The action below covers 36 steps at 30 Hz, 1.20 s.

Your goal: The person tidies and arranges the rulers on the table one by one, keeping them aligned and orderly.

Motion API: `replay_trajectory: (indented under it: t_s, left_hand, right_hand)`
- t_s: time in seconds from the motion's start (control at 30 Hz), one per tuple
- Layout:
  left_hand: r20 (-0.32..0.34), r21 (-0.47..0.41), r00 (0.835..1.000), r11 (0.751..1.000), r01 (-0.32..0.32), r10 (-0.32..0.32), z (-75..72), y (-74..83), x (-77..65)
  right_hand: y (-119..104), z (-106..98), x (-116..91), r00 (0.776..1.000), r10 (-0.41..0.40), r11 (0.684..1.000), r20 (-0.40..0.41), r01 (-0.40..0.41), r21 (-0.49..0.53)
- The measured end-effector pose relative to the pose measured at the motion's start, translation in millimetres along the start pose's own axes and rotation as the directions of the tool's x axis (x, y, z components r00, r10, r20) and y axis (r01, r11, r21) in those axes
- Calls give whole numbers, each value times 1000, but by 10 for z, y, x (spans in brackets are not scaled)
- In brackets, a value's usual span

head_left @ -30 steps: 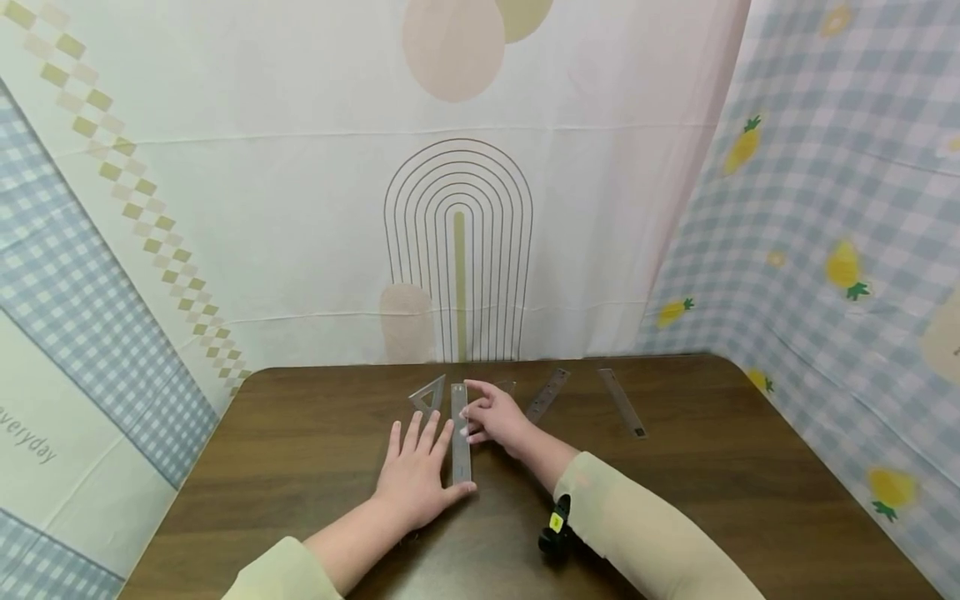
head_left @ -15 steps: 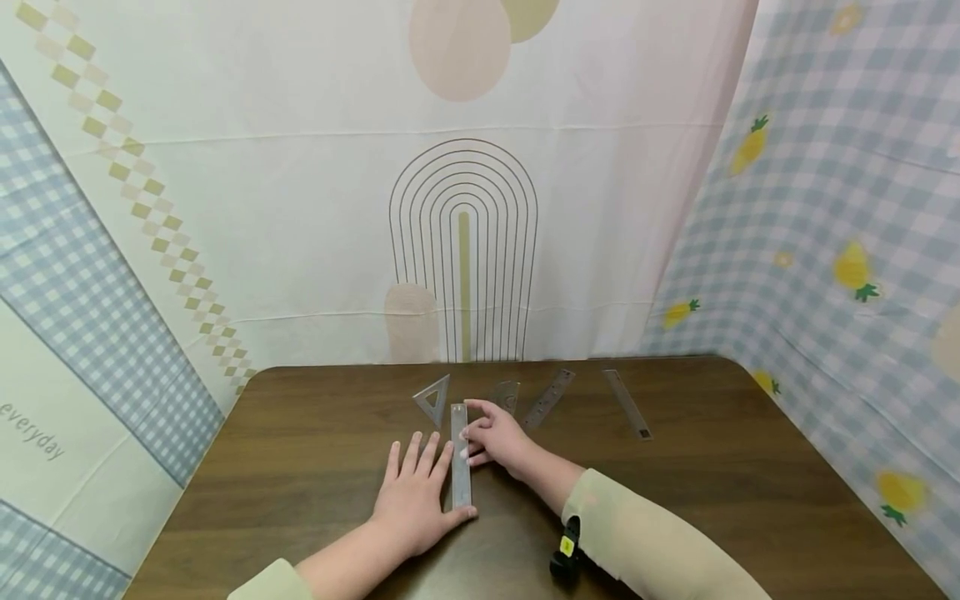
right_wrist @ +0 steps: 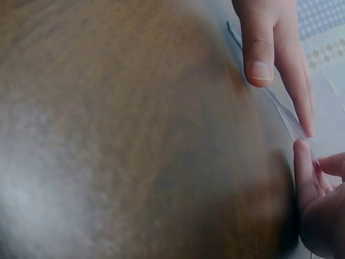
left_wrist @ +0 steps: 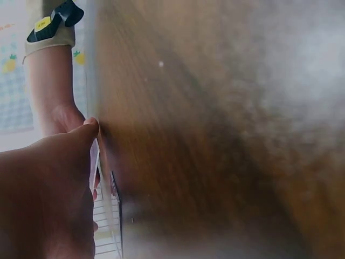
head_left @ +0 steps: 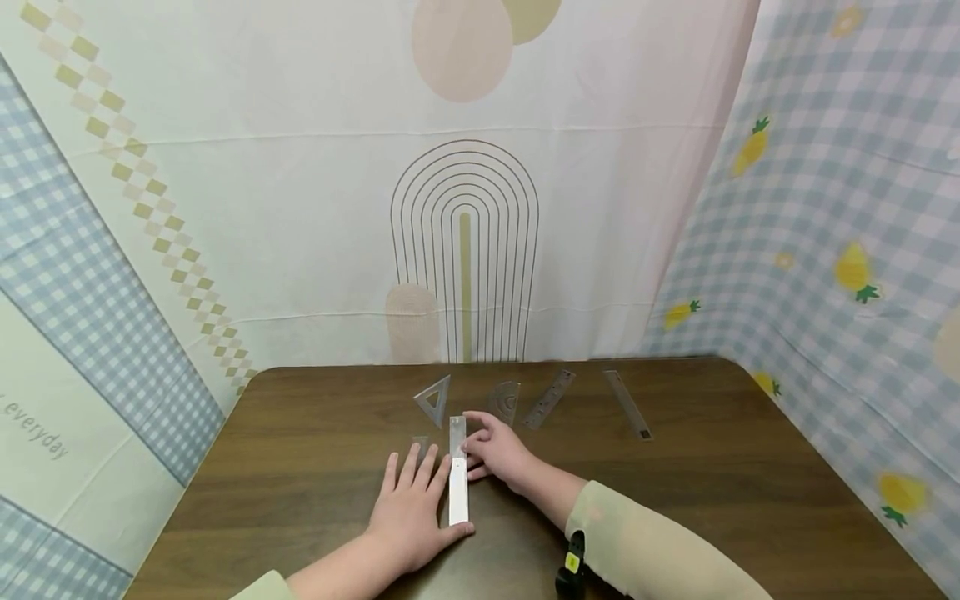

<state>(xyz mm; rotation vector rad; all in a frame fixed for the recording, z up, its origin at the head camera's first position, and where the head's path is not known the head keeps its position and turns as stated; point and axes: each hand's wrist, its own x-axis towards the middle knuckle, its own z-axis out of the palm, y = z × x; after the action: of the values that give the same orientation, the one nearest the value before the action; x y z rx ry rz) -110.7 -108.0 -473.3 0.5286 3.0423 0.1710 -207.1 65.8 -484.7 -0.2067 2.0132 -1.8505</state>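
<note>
A clear straight ruler (head_left: 458, 479) lies upright in the head view between both hands, its lower half bright with glare. My left hand (head_left: 412, 508) lies with fingers spread along the ruler's left side, thumb at its near end. My right hand (head_left: 501, 454) touches the ruler's right edge with its fingertips, index finger reaching toward the far end. A small clear piece (head_left: 420, 444) shows partly beyond the left fingertips, the rest hidden. In the left wrist view the left thumb (left_wrist: 90, 128) shows near the right hand. In the right wrist view the fingers of both hands meet along the ruler's edge.
Along the back of the brown table (head_left: 315, 450) lie a clear set square (head_left: 442, 402), a protractor (head_left: 507, 402), a wider ruler with holes (head_left: 550, 400) and a narrow ruler (head_left: 628, 406). Patterned cloth (head_left: 322, 225) hangs behind the table.
Both hands and the ruler between them have moved toward the near side of the table. The set square and protractor now show fully, and the small clear piece has come into view.
</note>
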Motion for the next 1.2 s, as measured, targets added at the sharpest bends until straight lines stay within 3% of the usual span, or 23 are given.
replay_trajectory:
  t_s: [0.73,1.2]
  left_hand:
    - [-1,-14,1000,1000,1,-1,29,-16,-97]
    - [35,-27,999,1000,8,-7,-2,-53,-152]
  right_hand:
    - [-1,35,-5,999,19,997,36,-16,-71]
    - [-28,52,42,998,9,969,62,6,-248]
